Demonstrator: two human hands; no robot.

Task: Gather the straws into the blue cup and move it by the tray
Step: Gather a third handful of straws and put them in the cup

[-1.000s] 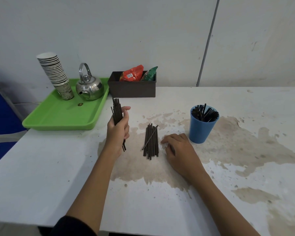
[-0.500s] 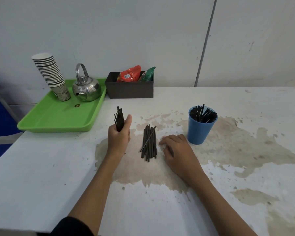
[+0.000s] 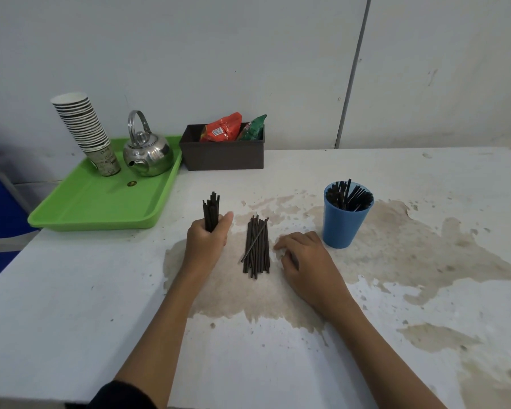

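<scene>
My left hand (image 3: 207,240) grips a bundle of black straws (image 3: 210,211) upright, their lower ends hidden in my fist on the table. A loose pile of black straws (image 3: 256,246) lies flat just right of that hand, one straw slanting across it. My right hand (image 3: 306,259) rests palm down beside the pile, fingers curled on the table, holding nothing. The blue cup (image 3: 344,224) stands upright right of my right hand with several black straws in it. The green tray (image 3: 101,202) sits at the far left.
On the tray stand a stack of paper cups (image 3: 84,131) and a steel kettle (image 3: 147,153). A dark brown box (image 3: 223,156) with snack packets sits against the wall. The white table (image 3: 71,305) is stained brown around the straws; its left edge is near the tray.
My left hand has lowered and stood its bundle upright on the table, so the straws stick out shorter above the fist. My right hand has stayed beside the pile.
</scene>
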